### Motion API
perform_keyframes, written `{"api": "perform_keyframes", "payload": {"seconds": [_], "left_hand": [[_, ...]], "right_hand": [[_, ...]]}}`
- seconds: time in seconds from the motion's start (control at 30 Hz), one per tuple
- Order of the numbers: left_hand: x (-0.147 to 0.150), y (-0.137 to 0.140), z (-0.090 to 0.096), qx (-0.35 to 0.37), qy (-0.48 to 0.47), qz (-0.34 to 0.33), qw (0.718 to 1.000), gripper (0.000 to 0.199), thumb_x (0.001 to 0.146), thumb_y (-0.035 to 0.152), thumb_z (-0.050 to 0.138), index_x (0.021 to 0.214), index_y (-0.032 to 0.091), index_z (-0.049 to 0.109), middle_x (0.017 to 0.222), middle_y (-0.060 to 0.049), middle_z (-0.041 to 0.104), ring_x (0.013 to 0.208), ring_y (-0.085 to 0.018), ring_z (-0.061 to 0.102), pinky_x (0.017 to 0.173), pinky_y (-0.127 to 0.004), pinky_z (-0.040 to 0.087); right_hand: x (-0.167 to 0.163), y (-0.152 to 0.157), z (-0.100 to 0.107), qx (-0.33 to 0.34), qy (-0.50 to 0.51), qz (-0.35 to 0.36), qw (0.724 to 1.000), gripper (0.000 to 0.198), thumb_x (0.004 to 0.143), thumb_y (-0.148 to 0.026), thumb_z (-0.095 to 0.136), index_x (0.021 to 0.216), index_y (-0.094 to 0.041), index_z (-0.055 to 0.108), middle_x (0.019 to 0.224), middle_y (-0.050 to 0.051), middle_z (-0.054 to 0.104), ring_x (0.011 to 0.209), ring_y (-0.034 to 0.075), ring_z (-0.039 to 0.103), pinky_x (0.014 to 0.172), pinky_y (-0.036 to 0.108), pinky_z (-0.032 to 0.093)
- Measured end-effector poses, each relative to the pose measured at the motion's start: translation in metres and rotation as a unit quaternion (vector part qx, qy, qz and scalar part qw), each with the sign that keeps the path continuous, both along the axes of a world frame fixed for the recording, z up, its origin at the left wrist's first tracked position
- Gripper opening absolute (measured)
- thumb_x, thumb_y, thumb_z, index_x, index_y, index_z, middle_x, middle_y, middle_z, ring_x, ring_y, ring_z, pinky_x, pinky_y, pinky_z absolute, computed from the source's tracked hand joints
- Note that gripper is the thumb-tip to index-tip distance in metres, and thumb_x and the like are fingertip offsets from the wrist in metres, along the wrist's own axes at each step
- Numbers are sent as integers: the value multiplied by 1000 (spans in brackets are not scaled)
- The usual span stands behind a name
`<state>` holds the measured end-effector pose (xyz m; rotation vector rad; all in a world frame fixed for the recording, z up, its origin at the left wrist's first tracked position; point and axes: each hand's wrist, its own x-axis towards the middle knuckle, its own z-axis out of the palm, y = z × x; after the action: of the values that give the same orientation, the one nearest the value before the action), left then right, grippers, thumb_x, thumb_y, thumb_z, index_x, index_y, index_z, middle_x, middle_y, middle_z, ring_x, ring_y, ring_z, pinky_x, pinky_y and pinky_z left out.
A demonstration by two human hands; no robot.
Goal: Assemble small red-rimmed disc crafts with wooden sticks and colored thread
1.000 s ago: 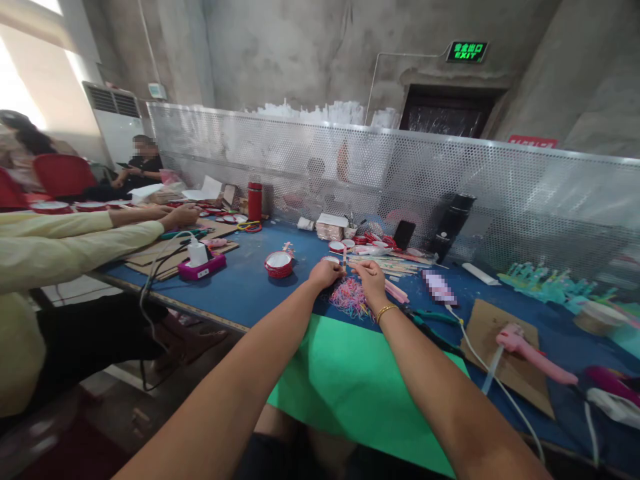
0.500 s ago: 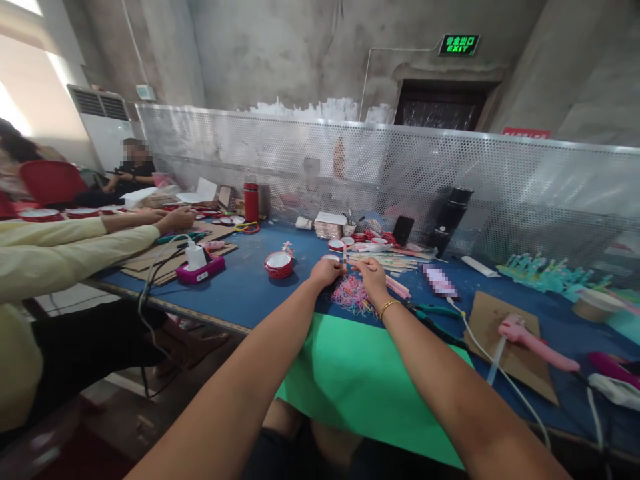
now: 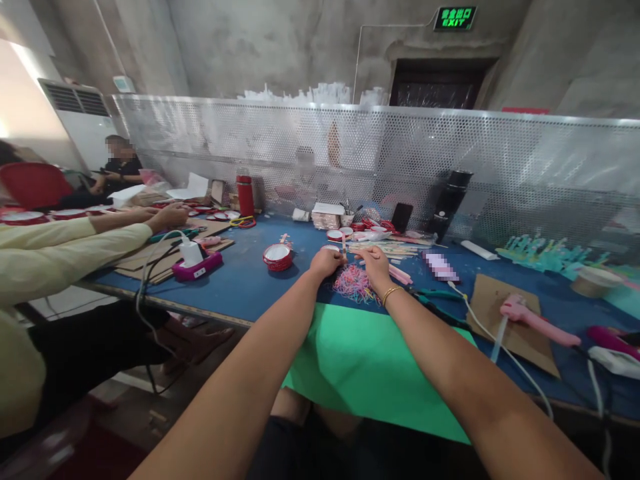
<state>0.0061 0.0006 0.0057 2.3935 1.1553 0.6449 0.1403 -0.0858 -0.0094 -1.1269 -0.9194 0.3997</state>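
My left hand (image 3: 326, 263) is closed around the lower end of a thin, pale wooden stick (image 3: 344, 245) that stands upright. Just to its right, my right hand (image 3: 374, 263) has its thumb and fingers pinched together, pointing at the stick; anything between them is too small to name. Below both hands lies a tangled heap of pink, purple and blue strings (image 3: 354, 283). A green sheet (image 3: 380, 367) hangs over the table's front edge under my forearms. Behind my hands are loose flat sticks (image 3: 395, 249).
A stack of red-rimmed white discs (image 3: 277, 257) stands left on the blue table (image 3: 240, 273). To the right are pliers (image 3: 440, 303), a phone (image 3: 440, 266) on a cable and a pink glue gun (image 3: 540, 321) on cardboard. A co-worker's yellow sleeve (image 3: 75, 263) reaches in from the left.
The view has shifted slightly, so the background sits higher and further left. My right fingers have moved a little away from the stick, while my left hand keeps its hold.
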Motion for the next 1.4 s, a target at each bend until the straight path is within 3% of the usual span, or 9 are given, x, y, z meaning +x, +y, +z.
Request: {"api": "perform_keyframes", "payload": {"seconds": [0.23,0.47,0.73,1.13,1.4], "left_hand": [[1,2,-2,4,-9,2,1000,27,78,43,65,73,18,75,64,-1,61,60,-13,47,55,-26,28],[2,3,-3,-4,-22,5,1000,26,78,42,66,78,18,76,68,-1,64,64,-13,51,57,-24,31],[1,1,-1,-9,-32,2,999,23,78,38,68,80,18,78,69,-1,66,65,-13,53,59,-23,33],[2,2,-1,-3,-28,6,1000,25,76,39,68,84,18,80,70,-2,67,65,-13,54,60,-23,36],[3,3,-1,-2,-30,5,1000,23,76,39,68,79,18,79,67,-2,65,64,-13,52,61,-23,35]], "right_hand": [[-3,-2,1,-5,-19,35,999,17,67,-36,67,62,-21,61,62,-1,69,66,18,64,67,28,47],[-3,-5,3,-2,-10,-3,1000,18,66,-36,67,61,-22,58,61,-1,67,65,17,62,67,28,46],[-7,-8,9,-15,-20,27,999,17,66,-36,64,59,-22,57,59,-2,67,65,17,63,62,26,45],[-3,-3,5,-19,-2,-4,1000,15,65,-33,66,59,-22,58,59,-2,66,63,17,62,61,26,44],[-4,-2,3,-17,-12,30,999,12,66,-33,63,62,-22,59,63,-1,70,65,18,65,62,26,46]]}}
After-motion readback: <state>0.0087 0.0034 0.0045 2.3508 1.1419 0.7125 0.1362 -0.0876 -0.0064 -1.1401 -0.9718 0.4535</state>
